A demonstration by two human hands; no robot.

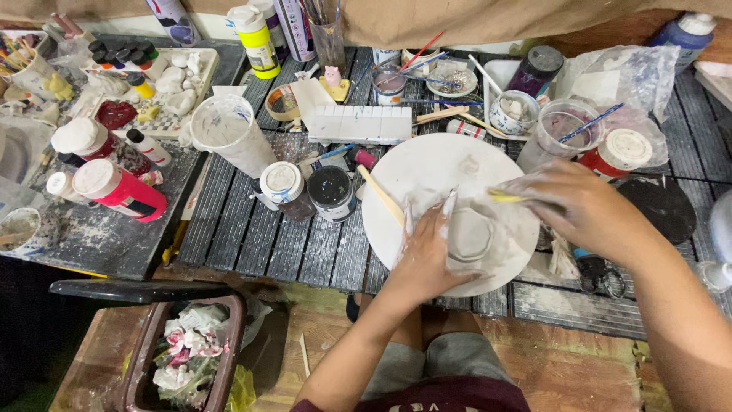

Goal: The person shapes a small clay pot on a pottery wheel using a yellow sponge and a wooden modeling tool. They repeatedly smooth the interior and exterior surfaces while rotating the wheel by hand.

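Clay piece (470, 236), pale grey, roughly octagonal and low, sits lower right on a round white board (427, 172) at frame centre. Left hand (428, 248) presses against its left side, fingers spread, long pale nails pointing up the frame. Right hand (583, 206) comes in from the right, blurred, fingers pinched on a thin yellow-handled tool (505, 197) whose tip reaches over the piece's upper edge. Wooden stick (380, 194) lies slanted across the board's left rim. Just left of the board stand a black-lidded jar (331, 191) and a white-lidded jar (283, 187). White plastic cup (229, 133) lies tipped, further left. Pink bottle (120, 189) lies on its side at far left. White block tray (358, 123) sits above the board. Clear cup with a blue brush (563, 126) stands at upper right, a red jar with a white lid (619, 152) beside it. Dark slatted worktop (259, 236) carries everything. Brown bin (187, 355) with crumpled paper sits lower left.
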